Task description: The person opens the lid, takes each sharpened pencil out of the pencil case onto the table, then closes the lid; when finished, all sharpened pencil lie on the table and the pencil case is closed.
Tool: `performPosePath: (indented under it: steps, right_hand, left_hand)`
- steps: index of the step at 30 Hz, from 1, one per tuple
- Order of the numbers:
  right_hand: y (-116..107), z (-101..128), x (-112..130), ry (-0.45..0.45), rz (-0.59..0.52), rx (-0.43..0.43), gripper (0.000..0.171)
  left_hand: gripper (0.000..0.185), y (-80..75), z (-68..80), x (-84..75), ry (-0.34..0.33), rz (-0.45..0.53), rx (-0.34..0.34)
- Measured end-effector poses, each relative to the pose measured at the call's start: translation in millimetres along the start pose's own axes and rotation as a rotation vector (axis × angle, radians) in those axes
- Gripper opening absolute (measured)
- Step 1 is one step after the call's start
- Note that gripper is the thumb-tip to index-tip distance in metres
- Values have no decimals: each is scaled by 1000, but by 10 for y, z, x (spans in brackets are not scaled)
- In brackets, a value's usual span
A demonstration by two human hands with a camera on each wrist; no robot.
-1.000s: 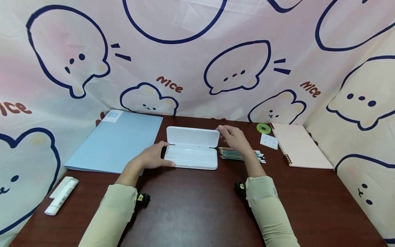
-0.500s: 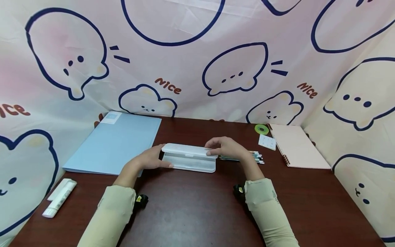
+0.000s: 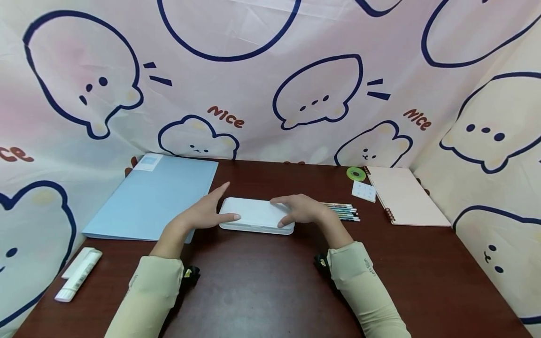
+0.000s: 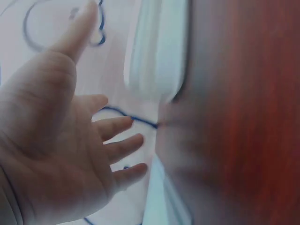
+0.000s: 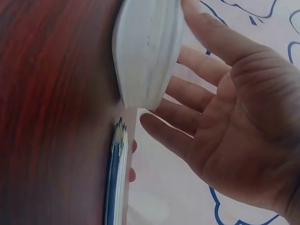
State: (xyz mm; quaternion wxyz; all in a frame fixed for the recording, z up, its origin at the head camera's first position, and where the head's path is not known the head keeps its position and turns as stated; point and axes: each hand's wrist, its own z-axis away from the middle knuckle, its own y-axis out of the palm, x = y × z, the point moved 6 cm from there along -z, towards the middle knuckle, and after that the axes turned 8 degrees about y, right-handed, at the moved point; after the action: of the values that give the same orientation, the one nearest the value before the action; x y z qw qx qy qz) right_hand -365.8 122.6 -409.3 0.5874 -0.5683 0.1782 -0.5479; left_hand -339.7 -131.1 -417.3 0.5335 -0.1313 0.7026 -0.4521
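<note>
Pressing the white pencil case [image 3: 256, 215] shut, we rest our left hand [image 3: 205, 215] and right hand [image 3: 301, 210] on its ends, fingers straight, gripping nothing. The pencils [image 3: 343, 211] lie outside, right of the case.

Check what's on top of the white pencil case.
Both hands rest on the closed white plastic pencil case: the left hand at its left end, the right hand with fingers flat on the lid. The inside is hidden by the shut lid.
</note>
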Motion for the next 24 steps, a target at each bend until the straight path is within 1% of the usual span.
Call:
performPosePath:
  steps: [1,3,5,8,11,15,20,24]
  right_hand:
    - [9,1,5,4,1,2,71]
    - [25,7,1,13,0,2,73]
    - [44,8,-18,16,-4,5,73]
    - [58,7,-38,10,-7,9,73]
    - [46,13,-52,5,-9,3,73]
    - [54,40,-68,31,-37,-1,73]
    - [129,95,-33,33,-50,26,74]
    - [144,97,-15,5,-34,24,73]
  left_hand:
    - [106,17,-21,-29,11,-32,-4]
    - [100,70,-51,-61,16,-79,9]
    - [96,123,-66,-58,-6,-101,28]
    - [93,166,-76,-35,-41,-107,42]
    - [93,175,-103,-34,-52,-107,31]
    - [93,185,-131,-47,-77,-109,21]
    - [94,241,-101,-83,-116,-161,67]
    - [94,248,-61,-105,-120,-224,61]
